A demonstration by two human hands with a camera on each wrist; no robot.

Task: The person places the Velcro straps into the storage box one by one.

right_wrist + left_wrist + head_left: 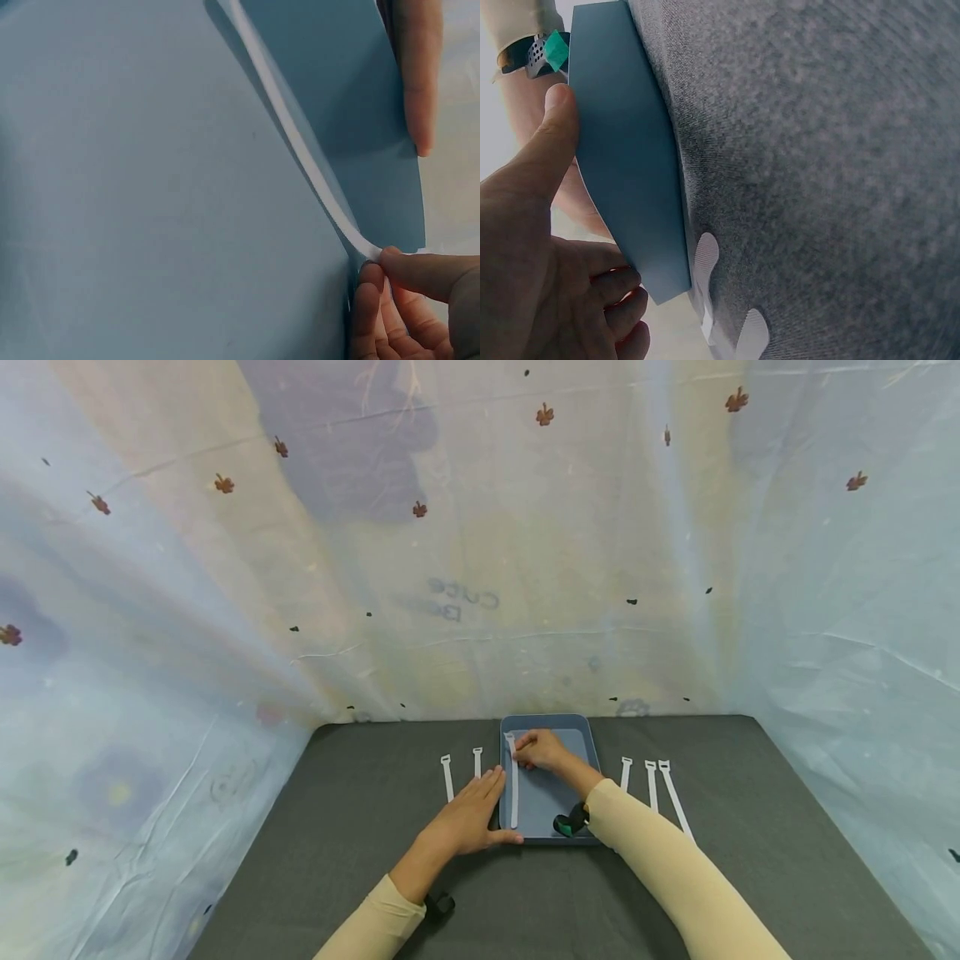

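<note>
A white hook-and-loop cable tie lies lengthwise along the left side of a blue-grey rectangular tray. My right hand pinches this tie near its buckle end, between thumb and fingers. In the right wrist view, the tie bends up from the tray floor to the right hand. At the tray's near left corner rests my left hand, fingers extended along the side and thumb at the front edge. The left wrist view shows its thumb touching the tray's outer wall.
Two more white ties, one farther left and one partly behind the left hand, lie left of the tray. Three others, including the outermost, lie to its right, partly under the right forearm. A patterned plastic sheet hangs behind the dark cloth-covered table.
</note>
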